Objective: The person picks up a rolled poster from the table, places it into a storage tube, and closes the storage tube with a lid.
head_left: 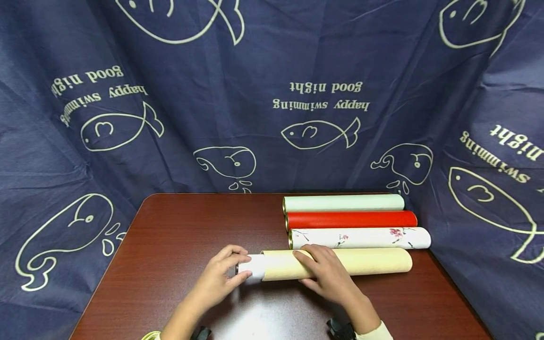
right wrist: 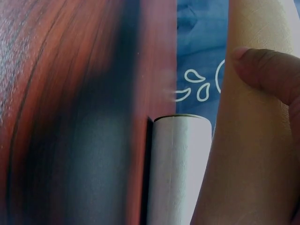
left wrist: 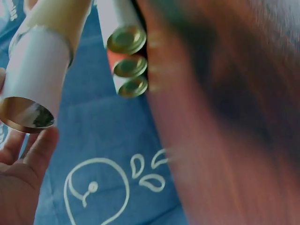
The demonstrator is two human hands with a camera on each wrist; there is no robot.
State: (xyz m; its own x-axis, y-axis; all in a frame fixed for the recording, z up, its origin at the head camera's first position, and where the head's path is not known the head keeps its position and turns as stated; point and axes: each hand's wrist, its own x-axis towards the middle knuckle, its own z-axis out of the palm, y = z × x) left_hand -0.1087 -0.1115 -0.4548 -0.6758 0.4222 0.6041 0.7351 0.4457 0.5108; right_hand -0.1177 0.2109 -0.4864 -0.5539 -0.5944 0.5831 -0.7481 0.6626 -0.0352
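Observation:
A pale yellow cardboard tube (head_left: 365,261) lies sideways near the table's front, a short white inner tube (head_left: 256,267) sticking out of its left end. My left hand (head_left: 221,274) pinches that white section at its end, thumb on the near side and fingers on the far side. In the left wrist view, the open end of the white tube (left wrist: 37,70) shows a hollow, shaded inside. My right hand (head_left: 329,274) grips the yellow tube around its left half, fingers over the top. The right wrist view shows the right thumb (right wrist: 262,70) against the yellow surface.
Behind the yellow tube lie three more tubes in parallel: a white one with flower print (head_left: 361,238), a red one (head_left: 352,219) and a pale green one (head_left: 344,203). Gold metal lids (left wrist: 126,39) close their left ends. A dark blue curtain (head_left: 238,94) surrounds the brown table (head_left: 191,226).

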